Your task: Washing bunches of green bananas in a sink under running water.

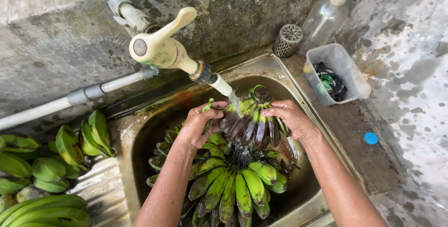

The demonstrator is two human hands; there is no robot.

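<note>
Two hands, left [201,125] and right [289,118], are clenched on a wet bunch [249,126] under tap [161,47]; judged heavy, slippery, best held at stalk.

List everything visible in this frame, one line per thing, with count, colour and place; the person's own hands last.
banana bunch: one, dark purplish and green, held under the running tap
banana bunches in sink: several, green, piled in the basin
sink: one, steel, centre
tap: one, cream, on the wall above the sink
pipe: one, white and grey, along the wall at left
bananas on drainboard: several bunches, green, left of the sink
plastic tub: one, clear, right of the sink
perforated cup: one, metal, behind the sink
pump bottle: one, clear, back right
cap: one, blue, right ledge
left hand: on the held bunch
right hand: on the held bunch
</note>
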